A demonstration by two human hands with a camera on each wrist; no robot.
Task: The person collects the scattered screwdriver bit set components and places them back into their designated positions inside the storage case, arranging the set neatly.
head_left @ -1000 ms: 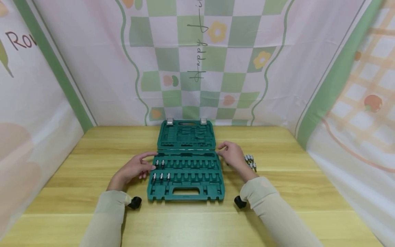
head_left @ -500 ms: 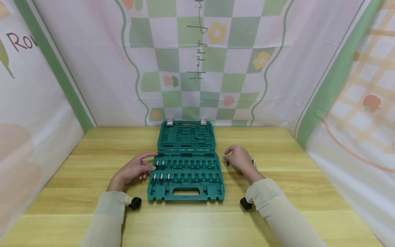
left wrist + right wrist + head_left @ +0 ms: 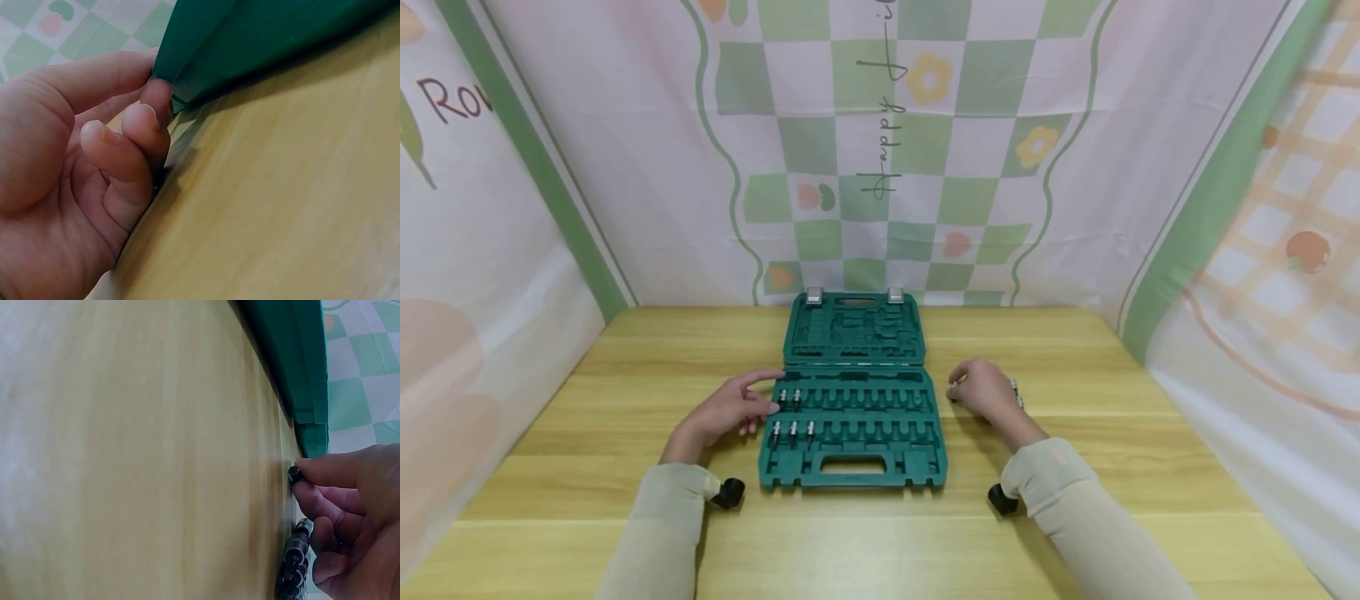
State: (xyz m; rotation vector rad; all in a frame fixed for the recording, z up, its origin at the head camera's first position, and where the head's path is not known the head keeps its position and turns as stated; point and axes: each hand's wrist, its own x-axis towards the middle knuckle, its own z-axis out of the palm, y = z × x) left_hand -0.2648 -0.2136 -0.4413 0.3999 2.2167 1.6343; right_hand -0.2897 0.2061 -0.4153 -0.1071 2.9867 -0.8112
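A green tool case (image 3: 853,458) lies unfolded on the table, its slotted half toward me. Several socket bits (image 3: 793,432), silver at one end and dark at the other, stand in the left slots of its two rows. My left hand (image 3: 730,411) rests at the case's left edge, index finger stretched to the upper corner and thumb on the rim; its other fingers bend beside the wall in the left wrist view. Right of the case, my right hand (image 3: 985,392) pinches a small socket bit (image 3: 295,475) between thumb and index finger, its dark end showing.
More socket bits (image 3: 292,565) lie in a group beyond my right hand, mostly hidden by it in the head view. The case's lid (image 3: 853,329) lies back toward the patterned cloth (image 3: 880,167) behind the wooden table (image 3: 850,542).
My right hand has drawn back from the case's right edge to the table on the right and now pinches the socket bit lying there. The left hand and case stay put.
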